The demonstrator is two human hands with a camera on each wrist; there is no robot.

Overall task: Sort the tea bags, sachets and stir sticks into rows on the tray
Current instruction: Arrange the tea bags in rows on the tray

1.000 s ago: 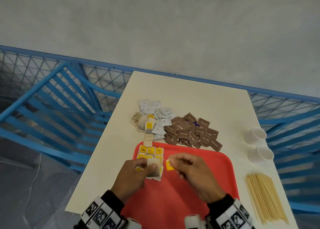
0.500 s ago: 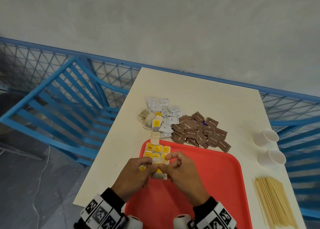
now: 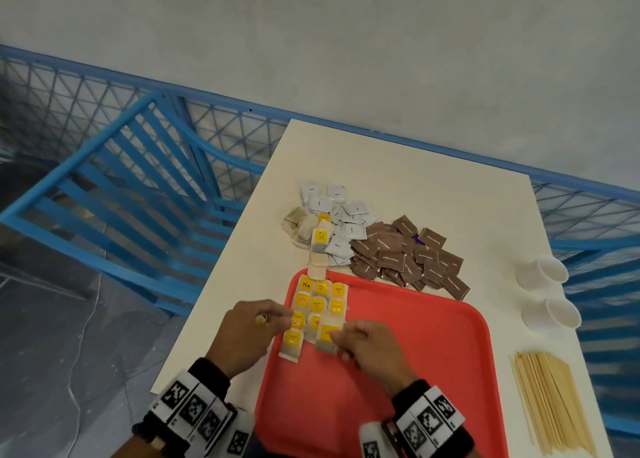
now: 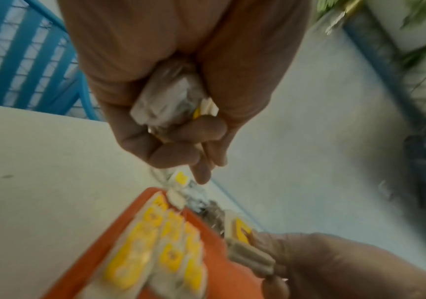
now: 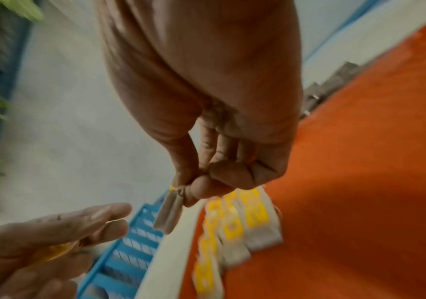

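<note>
We see the right hand (image 3: 369,350) pinching a tea bag (image 3: 327,338) over the red tray (image 3: 415,371), beside the laid rows of tea bags (image 3: 317,305), while the left hand (image 3: 247,336) clutches crumpled tea bags (image 4: 165,101).

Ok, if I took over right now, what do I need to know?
Left hand: holds a bunch of spare tea bags in its palm, beside the tray's left edge.
Right hand: its fingers pinch one tea bag at the near end of the rows.
Done: three rows of tea bags started in the far left corner of the red tray.
Left: a few tea bags, the white sachets and the brown sachets still piled on the table; the stir sticks lie right of the tray.
</note>
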